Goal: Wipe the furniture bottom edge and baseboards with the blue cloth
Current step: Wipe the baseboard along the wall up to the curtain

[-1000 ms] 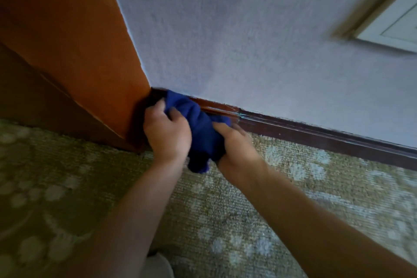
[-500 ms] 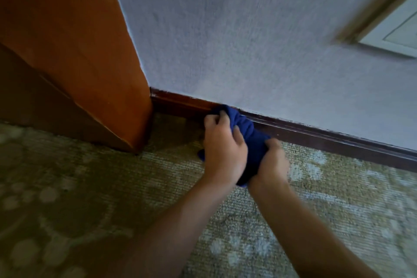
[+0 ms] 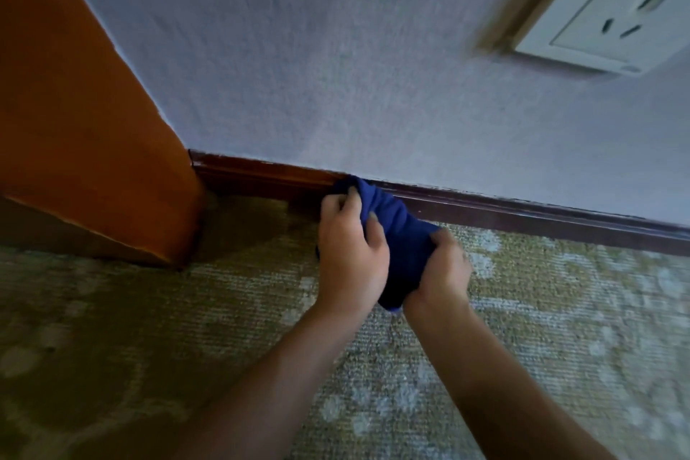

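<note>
A bunched dark blue cloth [image 3: 395, 231] is pressed against the dark wooden baseboard [image 3: 522, 215] where the wall meets the carpet. My left hand [image 3: 349, 254] grips the cloth's left side, fingers curled over its top. My right hand [image 3: 444, 265] grips its lower right end. The orange-brown wooden furniture [image 3: 86, 146] stands to the left, its bottom edge [image 3: 108, 239] on the carpet, a hand's width or more away from the cloth.
A white textured wall [image 3: 336, 67] rises above the baseboard. A white wall socket [image 3: 612, 11] in a tan frame sits at the upper right. Patterned green-beige carpet [image 3: 560, 310] covers the floor.
Both hands and the cloth have slid right along the baseboard, away from the furniture corner. The view has shifted so more of the socket shows.
</note>
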Tool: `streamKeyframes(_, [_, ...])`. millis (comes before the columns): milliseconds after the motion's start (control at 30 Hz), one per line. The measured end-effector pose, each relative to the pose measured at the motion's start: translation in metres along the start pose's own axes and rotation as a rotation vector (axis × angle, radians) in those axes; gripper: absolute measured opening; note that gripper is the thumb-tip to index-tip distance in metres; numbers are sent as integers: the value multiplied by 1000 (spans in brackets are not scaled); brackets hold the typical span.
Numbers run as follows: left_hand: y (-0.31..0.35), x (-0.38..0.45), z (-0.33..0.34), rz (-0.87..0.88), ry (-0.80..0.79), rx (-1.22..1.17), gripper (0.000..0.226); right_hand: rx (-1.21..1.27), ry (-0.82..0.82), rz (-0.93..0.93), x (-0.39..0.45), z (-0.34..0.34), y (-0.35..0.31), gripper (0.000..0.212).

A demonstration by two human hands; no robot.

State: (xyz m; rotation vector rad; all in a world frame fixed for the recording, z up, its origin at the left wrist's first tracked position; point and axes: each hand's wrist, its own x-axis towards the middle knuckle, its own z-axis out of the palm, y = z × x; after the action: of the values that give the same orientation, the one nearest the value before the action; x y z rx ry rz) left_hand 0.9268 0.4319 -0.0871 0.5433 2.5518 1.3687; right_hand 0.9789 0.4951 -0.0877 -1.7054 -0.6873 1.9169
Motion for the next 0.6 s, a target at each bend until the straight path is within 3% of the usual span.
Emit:
streamKeyframes(100, [-15,8,-23,-82,99,-50,36,-98,-181,-25,-12,20,7,15])
streamKeyframes(233, [-35,24,-45,-190,229,-12,37,-198,-371,83,-18,42,24,28])
streamKeyframes(333, [-28,18,-34,-148,190,-9,36,-121,-276,71,-9,37,24,29])
streamKeyframes(467, [-2,5,-3,-93,-101,-91,33,133,49,-18,14,6,15,45])
streamKeyframes(533, [0,7,-4,-118,-155,-137,32,125,64,-51,16,-1,12,40])
streamKeyframes(600, [-9,7,-16,-166,-94,-204,33,64,-29,-81,10,3,14,33])
